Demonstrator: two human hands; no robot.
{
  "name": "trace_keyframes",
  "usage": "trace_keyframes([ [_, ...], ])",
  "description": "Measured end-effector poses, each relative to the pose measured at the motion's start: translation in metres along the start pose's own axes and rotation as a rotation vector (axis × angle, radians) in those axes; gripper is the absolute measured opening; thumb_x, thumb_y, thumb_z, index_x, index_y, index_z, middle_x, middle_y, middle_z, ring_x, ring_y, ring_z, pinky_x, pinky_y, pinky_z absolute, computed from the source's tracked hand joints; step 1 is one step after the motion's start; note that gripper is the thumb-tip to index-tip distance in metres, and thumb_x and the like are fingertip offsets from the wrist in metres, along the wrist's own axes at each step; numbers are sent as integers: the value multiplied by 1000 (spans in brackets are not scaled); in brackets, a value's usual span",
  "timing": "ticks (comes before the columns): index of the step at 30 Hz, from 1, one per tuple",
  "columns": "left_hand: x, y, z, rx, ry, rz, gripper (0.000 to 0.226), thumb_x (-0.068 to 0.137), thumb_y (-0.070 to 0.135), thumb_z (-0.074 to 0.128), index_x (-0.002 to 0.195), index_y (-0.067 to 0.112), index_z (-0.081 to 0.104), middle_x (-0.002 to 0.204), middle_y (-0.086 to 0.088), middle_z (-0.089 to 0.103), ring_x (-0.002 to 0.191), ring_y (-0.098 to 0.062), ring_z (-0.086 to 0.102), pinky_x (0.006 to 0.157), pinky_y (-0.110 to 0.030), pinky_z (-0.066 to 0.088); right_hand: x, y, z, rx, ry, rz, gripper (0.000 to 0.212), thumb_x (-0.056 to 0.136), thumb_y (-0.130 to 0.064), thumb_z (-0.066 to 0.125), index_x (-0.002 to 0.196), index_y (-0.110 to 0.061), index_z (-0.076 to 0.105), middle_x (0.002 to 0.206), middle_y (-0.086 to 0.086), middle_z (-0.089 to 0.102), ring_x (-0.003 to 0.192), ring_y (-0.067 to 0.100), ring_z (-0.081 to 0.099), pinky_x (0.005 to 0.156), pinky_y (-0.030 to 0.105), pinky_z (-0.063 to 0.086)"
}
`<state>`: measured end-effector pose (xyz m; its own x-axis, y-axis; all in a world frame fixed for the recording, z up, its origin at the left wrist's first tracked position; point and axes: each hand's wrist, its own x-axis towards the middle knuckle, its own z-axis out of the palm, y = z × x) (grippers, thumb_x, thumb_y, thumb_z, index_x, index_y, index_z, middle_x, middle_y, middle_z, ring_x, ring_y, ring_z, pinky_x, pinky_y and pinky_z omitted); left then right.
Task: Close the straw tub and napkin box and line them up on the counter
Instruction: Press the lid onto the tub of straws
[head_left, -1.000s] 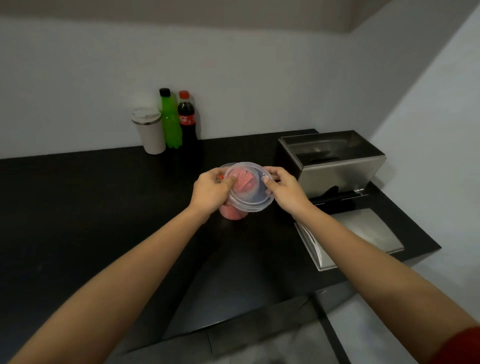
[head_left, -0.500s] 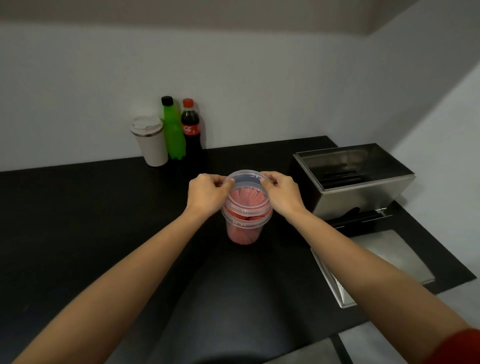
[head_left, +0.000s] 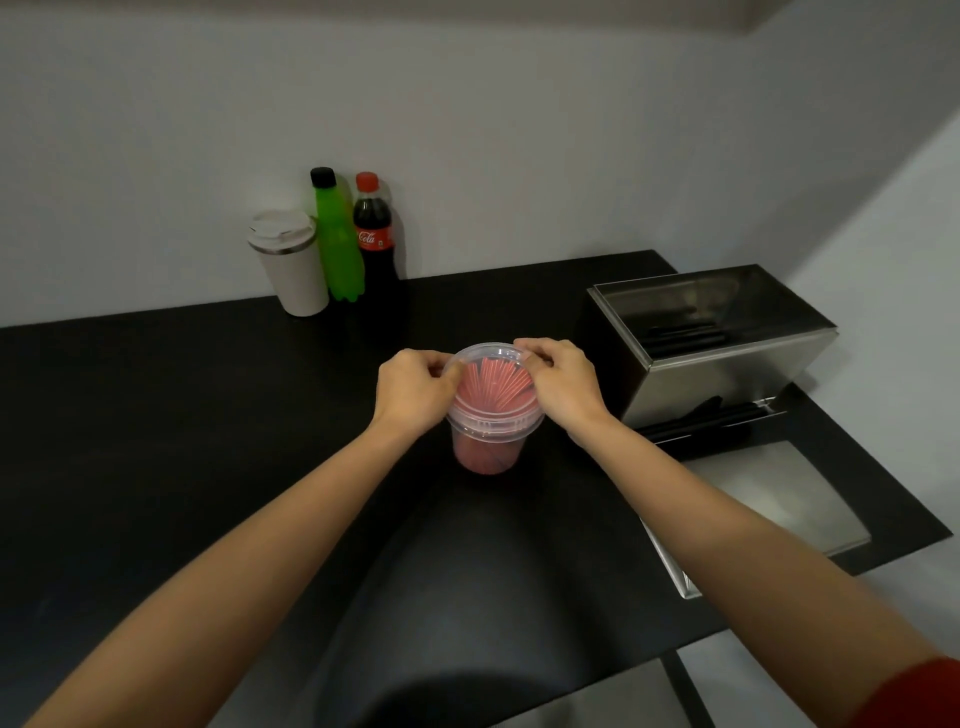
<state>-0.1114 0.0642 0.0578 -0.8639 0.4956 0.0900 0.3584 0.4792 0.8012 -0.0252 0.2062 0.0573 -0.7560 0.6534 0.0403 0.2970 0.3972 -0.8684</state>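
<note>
- While the straw tub (head_left: 488, 447) stands mid-counter (head_left: 156, 441), the left hand (head_left: 413, 389) and right hand (head_left: 563, 384) pinch its clear lid (head_left: 493, 356) at opposite edges.
- The open steel napkin box (head_left: 722, 364) is just right of it, its flat cover (head_left: 769, 499) lying in front.
- A cup (head_left: 291, 262), a green bottle (head_left: 337, 239) and a cola bottle (head_left: 374, 234) stand by the wall, well apart.

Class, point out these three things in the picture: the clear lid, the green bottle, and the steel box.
clear lid (head_left: 493, 358): head view, far part of its top.
green bottle (head_left: 337, 244): head view, middle of its body.
steel box (head_left: 727, 379): head view, front wall.
</note>
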Motion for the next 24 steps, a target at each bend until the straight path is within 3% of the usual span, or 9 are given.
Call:
trace_keyframes([
  [3,1,1,1,4,2,14,31,92,28,57,116,12,65,101,-5,70,73,-8,62,61,-16,47,-3,3,1,9,11,8,30,95,-19,48,124,-18,57,123,1,52,99,4,48,82,19,41],
  [9,0,1,2,19,-10,17,33,92,30,56,120,14,63,108,-3,68,82,-5,60,66,-18,47,-2,6,7,31,5,58,31,97,-24,43,124,-18,56,114,-4,54,92,3,50,78,19,41],
  [12,0,0,3,-4,-39,-2,33,93,31,55,122,16,61,111,-1,67,75,0,56,61,-13,43,5,3,9,24,-29,164,27,95,-35,45,102,-15,63,82,-6,60,74,7,56,61,19,40],
  [14,0,0,5,-28,-36,-13,34,93,30,54,123,16,60,111,-2,66,74,1,55,59,-12,41,12,3,11,11,-61,226,36,92,-44,48,74,-15,59,68,-1,57,68,16,58,58,23,42],
  [16,-2,1,7,-52,-28,-4,35,94,29,53,125,16,58,113,-1,66,73,4,54,59,-9,40,15,3,14,33,-64,292,43,88,-50,51,61,-17,51,60,-1,52,59,15,55,56,24,41],
  [19,-4,1,9,-105,-1,-7,35,94,29,53,126,15,58,116,0,65,73,8,53,56,-5,38,17,5,17,32,-58,320,46,85,-55,52,58,-18,49,58,-2,53,56,13,56,53,23,40],
  [24,-7,1,11,-131,23,13,36,95,27,52,127,13,57,122,-3,64,98,0,53,68,-6,40,17,6,19,4,-39,316,50,84,-58,51,55,-18,46,55,-2,52,53,14,55,53,23,41],
])
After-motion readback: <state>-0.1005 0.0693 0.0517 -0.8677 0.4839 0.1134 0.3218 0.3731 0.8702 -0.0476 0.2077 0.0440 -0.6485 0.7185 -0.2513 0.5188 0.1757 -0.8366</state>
